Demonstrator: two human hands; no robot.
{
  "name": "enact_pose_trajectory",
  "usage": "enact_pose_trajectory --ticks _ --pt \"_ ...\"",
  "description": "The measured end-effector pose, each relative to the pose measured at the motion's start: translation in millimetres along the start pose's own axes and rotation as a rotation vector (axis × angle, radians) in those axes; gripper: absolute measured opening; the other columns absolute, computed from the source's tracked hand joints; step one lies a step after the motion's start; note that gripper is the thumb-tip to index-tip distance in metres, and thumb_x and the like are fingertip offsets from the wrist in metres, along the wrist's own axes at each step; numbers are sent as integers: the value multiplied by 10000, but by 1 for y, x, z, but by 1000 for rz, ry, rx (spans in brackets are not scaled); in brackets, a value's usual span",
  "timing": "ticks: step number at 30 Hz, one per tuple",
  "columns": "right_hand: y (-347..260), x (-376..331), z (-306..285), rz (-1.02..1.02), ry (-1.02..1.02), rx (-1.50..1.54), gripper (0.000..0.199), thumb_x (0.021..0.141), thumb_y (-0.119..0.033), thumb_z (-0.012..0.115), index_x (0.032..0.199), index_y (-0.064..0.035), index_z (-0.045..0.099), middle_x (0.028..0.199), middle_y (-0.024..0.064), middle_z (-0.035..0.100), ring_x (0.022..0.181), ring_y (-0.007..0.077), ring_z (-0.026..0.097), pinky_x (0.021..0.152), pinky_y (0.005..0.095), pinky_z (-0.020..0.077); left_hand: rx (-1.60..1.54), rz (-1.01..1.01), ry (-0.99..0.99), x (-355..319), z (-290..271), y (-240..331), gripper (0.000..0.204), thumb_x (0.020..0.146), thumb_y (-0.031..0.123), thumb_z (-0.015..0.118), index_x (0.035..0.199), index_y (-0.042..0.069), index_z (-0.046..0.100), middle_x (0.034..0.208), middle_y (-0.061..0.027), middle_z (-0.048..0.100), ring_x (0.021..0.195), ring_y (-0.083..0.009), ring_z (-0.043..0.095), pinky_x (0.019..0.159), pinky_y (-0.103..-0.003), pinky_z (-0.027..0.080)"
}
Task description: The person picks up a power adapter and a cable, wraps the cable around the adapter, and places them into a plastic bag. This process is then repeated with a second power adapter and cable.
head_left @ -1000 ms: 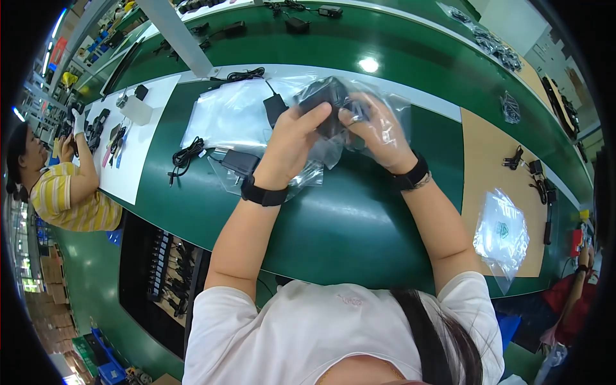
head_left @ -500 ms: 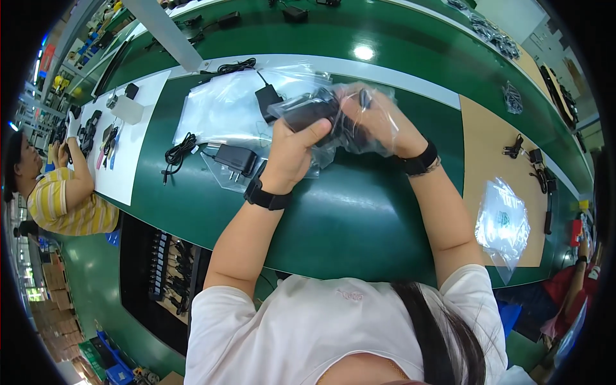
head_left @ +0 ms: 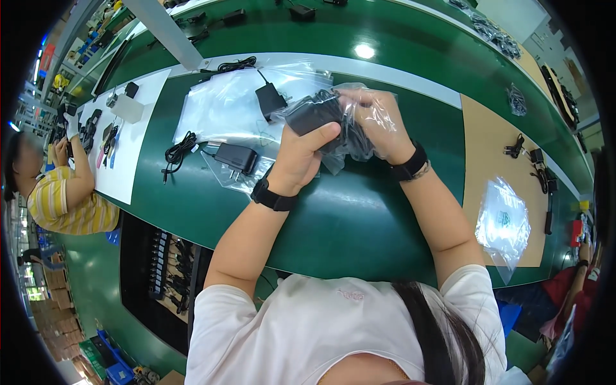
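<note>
My left hand [head_left: 300, 157] grips a black power adapter [head_left: 311, 118], its thumb across the case. Bunched beside the case is the adapter's black cable [head_left: 353, 138]. Clear plastic wraps around both, part of a bag [head_left: 334, 164] that hangs below my fingers. On the other side, my right hand [head_left: 383, 122] is closed on the bag, with film over its fingers. Near my left hand lie a second adapter [head_left: 271, 100] and a third adapter [head_left: 236, 158] with its plug pins showing, resting on clear plastic. A coiled black cable [head_left: 181, 153] sits left of that one.
A stack of clear bags [head_left: 218, 106] lies behind my hands. More bags [head_left: 504, 218] are on the brown board at right. A metal post [head_left: 163, 32] rises at far left. Beyond the bench runs a green surface [head_left: 410, 38] carrying adapters. A co-worker [head_left: 74, 199] works at left.
Both hands have shifted slightly, the left one to the right. The adapter and its cable show more plainly through the film. Pieces on the far green surface have moved slightly right.
</note>
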State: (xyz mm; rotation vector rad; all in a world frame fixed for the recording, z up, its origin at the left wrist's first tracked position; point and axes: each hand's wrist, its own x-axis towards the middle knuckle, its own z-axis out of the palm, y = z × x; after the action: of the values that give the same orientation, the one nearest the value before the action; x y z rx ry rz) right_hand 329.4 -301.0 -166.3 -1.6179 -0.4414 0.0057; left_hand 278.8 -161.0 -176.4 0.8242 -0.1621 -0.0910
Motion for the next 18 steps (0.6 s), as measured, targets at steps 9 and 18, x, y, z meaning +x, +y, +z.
enact_pose_trajectory --ticks 9,18 --pt "2 2 -11 -252 -231 -136 416 903 -253 474 1247 -21 445 1210 93 507 1090 179 475 909 286 361 -53 55 185 10 -23 15 257 722 -64 571 969 8 562 925 -75 602 836 -177 586 773 -300 476" --pt "-5 -6 7 282 -180 603 412 879 -261 521 1200 -12 453 1114 75 543 960 130 513 811 273 419 -81 231 265 4 -18 22 269 707 -88 576 957 10 561 901 -73 599 824 -176 586 775 -294 471"
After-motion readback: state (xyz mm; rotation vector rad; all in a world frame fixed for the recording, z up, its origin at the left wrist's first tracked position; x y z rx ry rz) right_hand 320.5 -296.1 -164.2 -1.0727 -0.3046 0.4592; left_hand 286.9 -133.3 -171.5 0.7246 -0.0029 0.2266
